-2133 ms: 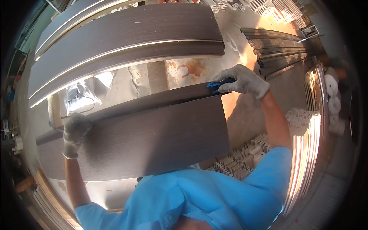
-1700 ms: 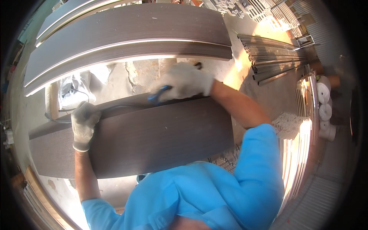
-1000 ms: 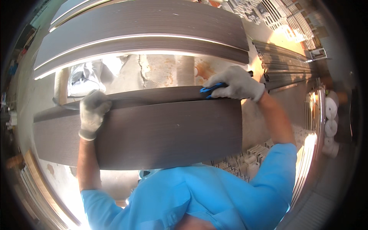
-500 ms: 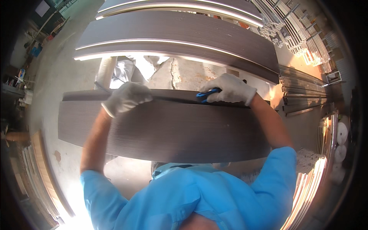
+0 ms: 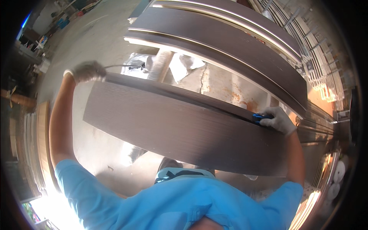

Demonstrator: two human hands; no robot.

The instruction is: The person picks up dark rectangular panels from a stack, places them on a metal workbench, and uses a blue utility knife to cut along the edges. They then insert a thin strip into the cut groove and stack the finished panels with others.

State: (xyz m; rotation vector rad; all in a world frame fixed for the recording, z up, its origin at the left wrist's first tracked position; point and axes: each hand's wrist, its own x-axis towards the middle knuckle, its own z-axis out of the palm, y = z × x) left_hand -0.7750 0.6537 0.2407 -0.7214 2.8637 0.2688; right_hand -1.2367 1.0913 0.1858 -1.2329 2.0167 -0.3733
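Note:
A long dark brown wood-grain panel (image 5: 184, 126) lies across in front of me, running from upper left to lower right. My left hand (image 5: 86, 71), in a pale work glove, grips the panel's far left corner. My right hand (image 5: 279, 119), also gloved, is closed on a small blue tool (image 5: 261, 117) pressed against the panel's upper edge near its right end. My blue shirt fills the bottom of the view.
Two more long dark panels with light edges (image 5: 230, 46) lie beyond on supports. Crumpled plastic sheeting (image 5: 142, 63) sits on the concrete floor (image 5: 222, 82) between them. Metal racking (image 5: 306, 42) stands at the right, stacked boards (image 5: 34, 145) at the left.
My left hand has slid out to the panel's far left end. The right hand with the blue tool has moved toward the right end. The view has swung left.

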